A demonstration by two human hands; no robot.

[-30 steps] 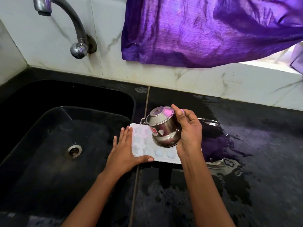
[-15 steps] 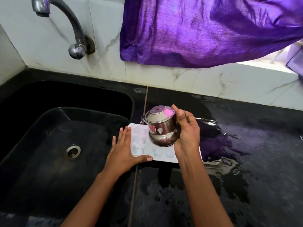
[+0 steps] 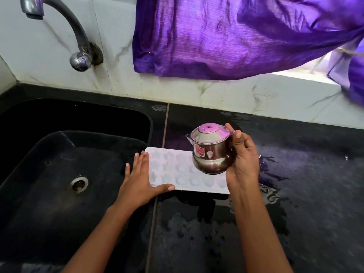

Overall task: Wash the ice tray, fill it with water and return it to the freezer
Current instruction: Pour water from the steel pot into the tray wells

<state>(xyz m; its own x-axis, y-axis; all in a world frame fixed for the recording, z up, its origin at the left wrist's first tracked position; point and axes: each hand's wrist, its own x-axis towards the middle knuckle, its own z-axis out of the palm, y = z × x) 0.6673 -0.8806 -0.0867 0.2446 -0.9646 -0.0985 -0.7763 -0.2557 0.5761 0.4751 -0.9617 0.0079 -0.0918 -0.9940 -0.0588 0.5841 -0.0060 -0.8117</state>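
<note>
Black stone sink (image 3: 49, 154) fills the left. Just right of the sink, the left hand (image 3: 137, 182) lies flat, fingers straight, against the white ice tray (image 3: 171, 166) on the wet counter (image 3: 295, 194). Farther right of the sink, the right hand (image 3: 243, 160) grips a steel pot (image 3: 211, 152) above the tray, hiding its right end.

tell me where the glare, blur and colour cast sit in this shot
Head view: the window strip beneath the purple curtain is blown out; the curtain's right edge is smeared; purple reflections tint the lid of the steel pot and the wet counter; the white ice tray looks washed out, cells faint.
</note>
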